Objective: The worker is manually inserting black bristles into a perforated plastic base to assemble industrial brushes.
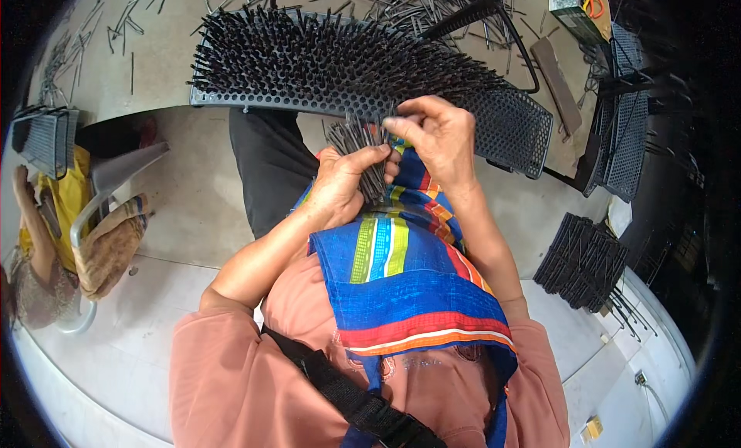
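Observation:
My left hand [343, 178] is closed round a bundle of thin dark rods [357, 139], their upper ends fanned out above the thumb. Beside the bundle's top, my right hand [441, 139] is closed in a pinch of thumb and fingertips. A thin black rod seems to be in that pinch, mostly hidden by the fingers. Just beyond both hands lies a long black perforated tray [509, 128]. Many black rods [309, 58] stand packed in its holes, over the left and middle parts. Holes show bare along its near edge and at the right end.
The tray rests on a table [158, 81] strewn with loose rods [143, 16]. At right are a box with orange-handled scissors [593, 4], a flat brown bar [556, 85] and another perforated tray [629, 124]. A dark bundle [583, 261] is lower right. Another person's arm [35, 224] and a chair [116, 170] are left.

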### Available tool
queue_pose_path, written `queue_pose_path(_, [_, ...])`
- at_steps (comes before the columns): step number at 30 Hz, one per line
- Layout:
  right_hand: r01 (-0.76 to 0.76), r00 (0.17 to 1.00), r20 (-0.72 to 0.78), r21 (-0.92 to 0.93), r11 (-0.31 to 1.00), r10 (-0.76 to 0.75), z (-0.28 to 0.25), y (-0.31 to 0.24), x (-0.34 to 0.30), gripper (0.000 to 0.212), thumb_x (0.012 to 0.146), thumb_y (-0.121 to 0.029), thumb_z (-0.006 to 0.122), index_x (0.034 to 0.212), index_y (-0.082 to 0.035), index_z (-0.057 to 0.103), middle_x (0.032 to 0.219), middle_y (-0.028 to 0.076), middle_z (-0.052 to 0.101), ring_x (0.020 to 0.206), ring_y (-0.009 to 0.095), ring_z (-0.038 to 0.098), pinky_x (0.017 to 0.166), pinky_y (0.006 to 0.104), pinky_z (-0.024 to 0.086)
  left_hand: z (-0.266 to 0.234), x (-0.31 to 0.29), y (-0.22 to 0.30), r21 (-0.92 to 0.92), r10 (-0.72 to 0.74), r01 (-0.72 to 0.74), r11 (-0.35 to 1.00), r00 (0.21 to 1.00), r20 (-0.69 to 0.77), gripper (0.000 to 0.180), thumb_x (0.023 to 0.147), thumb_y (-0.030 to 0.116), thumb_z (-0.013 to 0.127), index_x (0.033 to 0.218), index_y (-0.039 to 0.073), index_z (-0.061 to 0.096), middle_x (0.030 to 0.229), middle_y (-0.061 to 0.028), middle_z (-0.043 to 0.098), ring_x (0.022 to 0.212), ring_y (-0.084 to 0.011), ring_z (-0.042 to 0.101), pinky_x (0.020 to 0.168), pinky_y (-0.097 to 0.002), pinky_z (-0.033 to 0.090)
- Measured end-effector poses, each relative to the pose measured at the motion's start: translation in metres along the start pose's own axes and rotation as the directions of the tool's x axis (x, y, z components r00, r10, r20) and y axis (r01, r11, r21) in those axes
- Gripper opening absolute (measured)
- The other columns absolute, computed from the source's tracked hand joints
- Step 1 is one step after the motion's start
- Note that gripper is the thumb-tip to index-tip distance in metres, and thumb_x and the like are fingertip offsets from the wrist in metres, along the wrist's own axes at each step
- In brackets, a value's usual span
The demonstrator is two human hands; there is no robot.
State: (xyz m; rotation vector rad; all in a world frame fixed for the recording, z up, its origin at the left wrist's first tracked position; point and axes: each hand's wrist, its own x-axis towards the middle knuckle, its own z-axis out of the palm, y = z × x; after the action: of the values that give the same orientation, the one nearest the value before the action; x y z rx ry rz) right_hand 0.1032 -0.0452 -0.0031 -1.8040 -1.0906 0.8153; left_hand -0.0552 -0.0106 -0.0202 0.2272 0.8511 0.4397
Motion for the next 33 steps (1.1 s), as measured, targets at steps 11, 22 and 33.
queue_pose_path(11, [-0.541, 0.837, 0.397, 0.498, 0.678, 0.376, -0.010, 0.005, -0.007, 0.010, 0.081, 0.001, 0.066, 0.073, 0.006, 0.063, 0.060, 0.011, 0.062, 0.044, 0.018, 0.060, 0.040, 0.0310, 0.049, 0.010, -0.004, -0.004, 0.018, -0.010, 0.010, 1.000, 1.000, 0.029, 0.016, 0.091, 0.005, 0.057, 0.103, -0.004, 0.064, 0.085, -0.0132, 0.069, 0.071, -0.0205, 0.069, 0.061, -0.0309, 0.059])
queue_pose_path(22, [-0.407, 0.913, 0.176, 0.476, 0.779, 0.369, -0.007, 0.016, -0.013, 0.005, 0.078, 0.001, 0.072, 0.079, 0.001, 0.068, 0.066, 0.002, 0.064, 0.046, 0.002, 0.046, 0.042, 0.0180, 0.032, 0.012, -0.002, -0.011, 0.150, 0.055, -0.049, 0.987, 0.998, -0.038, 0.011, 0.088, 0.003, 0.062, 0.096, -0.003, 0.067, 0.080, -0.0114, 0.069, 0.064, -0.0176, 0.067, 0.057, -0.0289, 0.056])
queue_pose_path(33, [-0.487, 0.873, 0.269, 0.437, 0.756, 0.407, -0.011, 0.014, -0.007, 0.007, 0.078, 0.002, 0.072, 0.084, 0.000, 0.069, 0.061, -0.001, 0.061, 0.044, 0.002, 0.045, 0.040, 0.0179, 0.031, 0.013, -0.002, -0.012, 0.163, 0.016, -0.006, 0.987, 0.998, -0.056, 0.011, 0.089, 0.003, 0.061, 0.098, -0.003, 0.065, 0.081, -0.0123, 0.069, 0.063, -0.0194, 0.068, 0.056, -0.0300, 0.057])
